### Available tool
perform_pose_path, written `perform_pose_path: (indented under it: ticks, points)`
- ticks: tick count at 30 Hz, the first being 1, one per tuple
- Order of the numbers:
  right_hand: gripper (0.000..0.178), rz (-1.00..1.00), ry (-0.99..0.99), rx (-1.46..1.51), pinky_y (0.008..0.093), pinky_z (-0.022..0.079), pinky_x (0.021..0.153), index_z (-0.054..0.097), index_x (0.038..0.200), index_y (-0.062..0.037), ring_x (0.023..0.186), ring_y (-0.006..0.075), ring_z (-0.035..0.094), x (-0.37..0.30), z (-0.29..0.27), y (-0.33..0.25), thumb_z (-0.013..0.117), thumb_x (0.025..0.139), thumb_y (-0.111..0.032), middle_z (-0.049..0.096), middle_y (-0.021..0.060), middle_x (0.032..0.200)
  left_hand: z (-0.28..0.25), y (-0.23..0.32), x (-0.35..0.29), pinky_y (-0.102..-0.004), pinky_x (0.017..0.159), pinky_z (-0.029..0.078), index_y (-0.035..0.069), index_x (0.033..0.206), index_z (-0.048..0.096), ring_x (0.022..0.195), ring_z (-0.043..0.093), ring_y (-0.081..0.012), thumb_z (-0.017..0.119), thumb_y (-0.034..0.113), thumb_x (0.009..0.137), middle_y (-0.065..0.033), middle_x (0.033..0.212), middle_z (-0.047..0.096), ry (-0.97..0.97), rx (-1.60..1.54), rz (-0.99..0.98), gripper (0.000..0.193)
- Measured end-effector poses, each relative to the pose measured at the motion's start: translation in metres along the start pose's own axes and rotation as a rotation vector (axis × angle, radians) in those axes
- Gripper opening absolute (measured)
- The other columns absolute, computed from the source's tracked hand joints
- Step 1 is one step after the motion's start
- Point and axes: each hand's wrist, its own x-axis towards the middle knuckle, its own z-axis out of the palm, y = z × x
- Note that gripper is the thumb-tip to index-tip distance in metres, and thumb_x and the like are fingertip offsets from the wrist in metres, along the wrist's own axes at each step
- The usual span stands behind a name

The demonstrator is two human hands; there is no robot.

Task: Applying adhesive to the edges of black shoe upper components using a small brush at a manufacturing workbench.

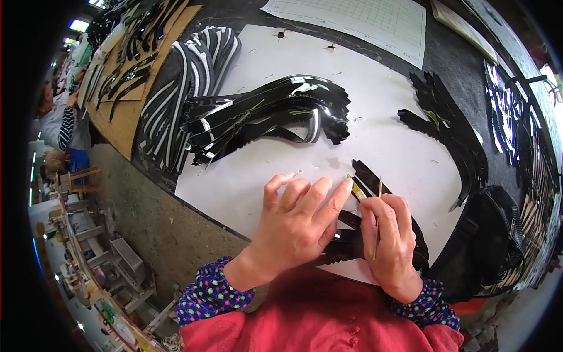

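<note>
My left hand [296, 226] lies spread over the white board, its index fingertip touching the edge of a small yellow-surfaced piece [356, 188]. My right hand [388, 237] is closed, with a thin yellowish stick [378, 217] running between its fingers. Its thumb and fingertip meet at the near end of the yellow piece; whether they grip it I cannot tell. Under and beside both hands lie glossy black strips [366, 176] with zigzag-cut edges, partly hidden by the fingers. Farther off, a thick bundle of black strips [281, 94] rests on the board.
Grey-and-white striped bands [205, 53] are heaped at the left. More black strips [448, 117] lie at the right, near a black bag [492, 234]. A gridded paper sheet [363, 23] lies at the far edge. Cardboard [138, 100] with strips is at far left, near another person [64, 120].
</note>
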Motion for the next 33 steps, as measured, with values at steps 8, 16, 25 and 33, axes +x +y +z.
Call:
perform_pose_path:
  ticks: [8,16,25,33]
  points:
    - [0.029,0.028,-0.007,0.003,0.0361,0.054,0.061,0.061,0.11,0.0026,0.08,0.0288,0.062,-0.001,0.0,-0.001,0.068,0.083,0.01,0.057,0.0162,0.097,-0.003,0.001,0.001,-0.043,0.1,0.036,0.016,0.132,0.069,0.103,0.049,-0.0216,0.069,0.014,0.083,-0.0034,0.115,0.057,0.022,-0.034,-0.004,0.049]
    - [0.029,0.041,-0.009,0.011,0.0359,0.054,0.061,0.061,0.11,0.0024,0.08,0.0292,0.062,-0.001,-0.002,-0.002,0.068,0.083,0.011,0.057,0.0163,0.098,-0.002,0.001,0.002,-0.0447,0.101,0.036,0.015,0.132,0.068,0.101,0.05,-0.0205,0.07,0.016,0.082,-0.0017,0.116,0.057,0.012,0.003,0.005,0.05]
    - [0.025,0.108,0.037,-0.053,0.0364,0.053,0.067,0.065,0.109,0.0028,0.08,0.0291,0.062,-0.019,-0.018,-0.011,0.069,0.086,0.011,0.059,0.0154,0.096,-0.004,0.002,0.004,-0.0467,0.105,0.036,0.014,0.132,0.066,0.103,0.05,-0.0205,0.07,0.02,0.081,-0.0002,0.12,0.057,-0.02,0.057,0.026,0.052]
    - [0.033,0.087,0.083,-0.1,0.0367,0.053,0.061,0.065,0.112,0.0044,0.075,0.0282,0.061,-0.022,-0.013,-0.003,0.071,0.081,0.012,0.055,0.0152,0.093,-0.003,0.004,0.004,-0.0447,0.107,0.038,0.01,0.135,0.064,0.107,0.052,-0.0212,0.067,0.013,0.082,-0.0023,0.14,0.058,-0.07,0.097,0.094,0.054]
